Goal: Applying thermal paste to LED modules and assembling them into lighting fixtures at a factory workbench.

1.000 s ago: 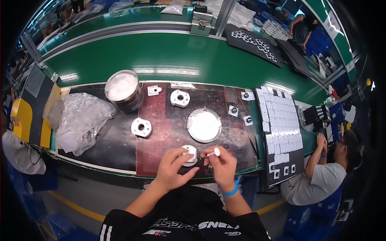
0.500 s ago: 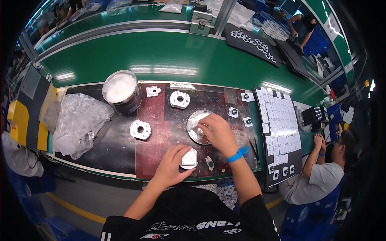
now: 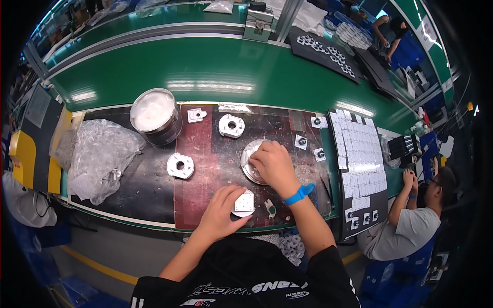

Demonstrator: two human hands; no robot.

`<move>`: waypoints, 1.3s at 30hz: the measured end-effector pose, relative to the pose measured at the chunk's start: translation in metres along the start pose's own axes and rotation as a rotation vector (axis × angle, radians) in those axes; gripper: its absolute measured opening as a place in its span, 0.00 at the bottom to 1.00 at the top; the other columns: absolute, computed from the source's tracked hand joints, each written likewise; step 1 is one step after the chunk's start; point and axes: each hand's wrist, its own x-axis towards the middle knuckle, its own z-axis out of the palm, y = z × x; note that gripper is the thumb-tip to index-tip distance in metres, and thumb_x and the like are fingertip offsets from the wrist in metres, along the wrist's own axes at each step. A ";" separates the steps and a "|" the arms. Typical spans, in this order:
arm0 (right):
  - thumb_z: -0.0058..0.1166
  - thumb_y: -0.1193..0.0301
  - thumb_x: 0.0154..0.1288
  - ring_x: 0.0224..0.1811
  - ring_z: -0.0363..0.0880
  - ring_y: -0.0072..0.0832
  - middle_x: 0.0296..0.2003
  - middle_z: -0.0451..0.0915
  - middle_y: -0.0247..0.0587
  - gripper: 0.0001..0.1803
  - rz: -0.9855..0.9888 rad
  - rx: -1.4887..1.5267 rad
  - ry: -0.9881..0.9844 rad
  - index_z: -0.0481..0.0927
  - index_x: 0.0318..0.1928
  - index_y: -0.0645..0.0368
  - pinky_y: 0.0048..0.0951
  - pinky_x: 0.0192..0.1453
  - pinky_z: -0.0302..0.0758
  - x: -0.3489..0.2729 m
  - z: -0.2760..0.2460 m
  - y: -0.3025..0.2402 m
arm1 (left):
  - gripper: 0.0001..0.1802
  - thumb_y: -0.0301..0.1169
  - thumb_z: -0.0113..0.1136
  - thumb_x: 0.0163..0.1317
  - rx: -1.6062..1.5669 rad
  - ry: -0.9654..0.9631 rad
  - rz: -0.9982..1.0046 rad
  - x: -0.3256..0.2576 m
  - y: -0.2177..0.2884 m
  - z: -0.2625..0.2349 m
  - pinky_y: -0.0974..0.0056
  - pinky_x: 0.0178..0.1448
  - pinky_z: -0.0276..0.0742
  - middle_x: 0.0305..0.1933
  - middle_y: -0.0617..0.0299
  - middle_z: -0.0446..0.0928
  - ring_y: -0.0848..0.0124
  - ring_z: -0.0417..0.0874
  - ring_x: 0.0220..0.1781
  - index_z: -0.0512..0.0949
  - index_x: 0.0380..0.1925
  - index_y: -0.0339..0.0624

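Note:
My left hand [image 3: 220,211] curls thumb and fingers round a white round part [image 3: 244,202] with a squarish, dotted face, low over the mat near the table's front edge. My right hand [image 3: 275,165], a blue band at its wrist, reaches over a shallow round dish [image 3: 250,173] with white material in it. Its fingers are pinched together down at the dish; whatever lies between them is hidden. Beside the dish, two white ring-shaped housings [image 3: 231,126] [image 3: 181,166] rest on the mat, and a small white plate with a hole [image 3: 196,115] lies behind them.
A can of white paste [image 3: 155,117] and a clear plastic bag [image 3: 102,160] stand at left. Several small white squares with dark round pieces [image 3: 301,141] sit at right, beside a black board covered with white cards [image 3: 359,154]. Another person [image 3: 405,215] sits at far right.
My right hand has lowered slightly, its fingers drawn closer together at the dish. My left hand keeps its hold on the white round part. The whole view has shifted a little.

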 end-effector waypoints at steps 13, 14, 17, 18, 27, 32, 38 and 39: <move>0.67 0.73 0.72 0.39 0.83 0.19 0.40 0.88 0.40 0.13 0.593 1.301 -0.095 0.85 0.53 0.65 0.23 0.43 0.79 -0.043 -0.025 -0.005 | 0.43 0.36 0.86 0.47 -0.233 -0.028 -0.169 -0.010 0.000 -0.004 0.52 0.73 0.75 0.67 0.47 0.78 0.49 0.79 0.69 0.75 0.63 0.41; 0.66 0.74 0.72 0.39 0.83 0.20 0.40 0.88 0.40 0.16 0.601 1.417 -0.077 0.82 0.57 0.65 0.23 0.44 0.79 -0.047 -0.030 -0.012 | 0.43 0.36 0.87 0.46 -0.323 0.001 -0.114 -0.013 -0.004 -0.002 0.53 0.72 0.76 0.67 0.47 0.79 0.50 0.81 0.69 0.76 0.62 0.43; 0.64 0.76 0.73 0.40 0.83 0.21 0.41 0.88 0.41 0.22 0.593 1.583 -0.055 0.77 0.65 0.63 0.22 0.48 0.79 -0.059 -0.036 -0.023 | 0.39 0.35 0.88 0.44 -0.334 0.038 -0.023 -0.013 0.001 -0.002 0.53 0.70 0.78 0.67 0.47 0.80 0.51 0.82 0.68 0.79 0.57 0.45; 0.64 0.75 0.74 0.41 0.83 0.21 0.41 0.88 0.42 0.21 0.620 1.638 -0.057 0.77 0.64 0.63 0.21 0.48 0.79 -0.063 -0.035 -0.023 | 0.37 0.34 0.88 0.44 -0.355 0.044 -0.009 -0.013 0.005 -0.004 0.53 0.70 0.78 0.67 0.47 0.80 0.51 0.82 0.67 0.80 0.55 0.45; 0.65 0.80 0.71 0.47 0.88 0.25 0.42 0.88 0.42 0.15 0.635 1.780 0.023 0.78 0.55 0.62 0.24 0.52 0.83 -0.080 -0.030 -0.046 | 0.33 0.36 0.87 0.45 -0.238 0.057 0.102 0.004 0.044 -0.017 0.54 0.57 0.80 0.63 0.50 0.81 0.52 0.82 0.55 0.83 0.53 0.45; 0.65 0.81 0.71 0.49 0.89 0.27 0.41 0.88 0.43 0.15 0.631 1.761 0.052 0.77 0.54 0.62 0.26 0.54 0.83 -0.082 -0.032 -0.053 | 0.33 0.38 0.87 0.46 -0.151 0.067 0.149 0.006 0.055 -0.019 0.54 0.55 0.80 0.60 0.50 0.80 0.52 0.81 0.51 0.83 0.52 0.45; 0.64 0.80 0.72 0.49 0.89 0.27 0.42 0.88 0.44 0.15 0.623 1.743 0.062 0.77 0.55 0.63 0.26 0.54 0.83 -0.084 -0.034 -0.054 | 0.35 0.38 0.87 0.45 -0.112 0.071 0.170 0.004 0.059 -0.018 0.53 0.55 0.80 0.61 0.49 0.81 0.51 0.82 0.52 0.82 0.54 0.46; 0.64 0.80 0.72 0.49 0.89 0.27 0.42 0.88 0.44 0.15 0.626 1.745 0.062 0.77 0.55 0.63 0.26 0.54 0.83 -0.084 -0.034 -0.055 | 0.36 0.37 0.87 0.45 -0.101 0.066 0.182 0.003 0.058 -0.018 0.53 0.56 0.79 0.63 0.48 0.81 0.51 0.82 0.52 0.80 0.56 0.46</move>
